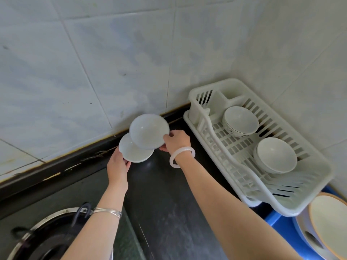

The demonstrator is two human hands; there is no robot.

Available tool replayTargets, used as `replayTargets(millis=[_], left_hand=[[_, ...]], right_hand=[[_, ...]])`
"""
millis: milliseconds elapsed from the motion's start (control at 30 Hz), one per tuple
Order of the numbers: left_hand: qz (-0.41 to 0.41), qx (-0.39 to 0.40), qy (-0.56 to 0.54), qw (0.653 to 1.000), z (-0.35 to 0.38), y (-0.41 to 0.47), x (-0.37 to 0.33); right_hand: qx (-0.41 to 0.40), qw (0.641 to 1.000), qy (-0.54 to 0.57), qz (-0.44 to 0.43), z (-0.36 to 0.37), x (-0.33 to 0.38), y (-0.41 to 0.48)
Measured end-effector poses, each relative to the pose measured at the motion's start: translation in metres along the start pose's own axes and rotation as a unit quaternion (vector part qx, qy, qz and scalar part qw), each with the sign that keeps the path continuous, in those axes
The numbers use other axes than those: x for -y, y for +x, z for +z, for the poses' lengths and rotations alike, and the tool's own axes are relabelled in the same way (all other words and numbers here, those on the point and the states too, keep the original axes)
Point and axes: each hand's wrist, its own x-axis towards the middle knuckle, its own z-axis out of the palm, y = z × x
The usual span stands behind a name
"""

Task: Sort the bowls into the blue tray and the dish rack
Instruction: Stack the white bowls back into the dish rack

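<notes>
Upper bowl (pixel 149 131) in right grip (pixel 176 141) overlaps lower bowl (pixel 133 154) in left grip (pixel 118 164).

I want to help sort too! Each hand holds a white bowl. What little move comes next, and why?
Probably swing the right hand with its upper bowl over to the dish rack. That bowl is held above the left hand's lower bowl, and the rack on that side holds similar white bowls.
</notes>
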Motion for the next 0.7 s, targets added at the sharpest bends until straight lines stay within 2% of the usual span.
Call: replayTargets(millis=[133, 467, 600, 700], left_hand=[[-0.028, -0.012, -0.032, 0.999, -0.002, 0.001, -0.002], [-0.009, -0.014, 0.016, 1.000, -0.001, 0.004, -0.002], [-0.030, -0.013, -0.002, 0.999, -0.003, 0.007, -0.005], [-0.038, -0.013, 0.004, 0.999, -0.003, 0.007, -0.005]], right_hand=[[0.024, 0.997, -0.062, 0.027, 0.013, 0.004, -0.006], [0.014, 0.991, -0.130, 0.022, 0.030, 0.003, 0.000], [0.008, 0.987, -0.161, 0.013, 0.031, -0.002, 0.009], [0.035, 0.991, -0.124, 0.025, 0.033, -0.008, 0.013]])
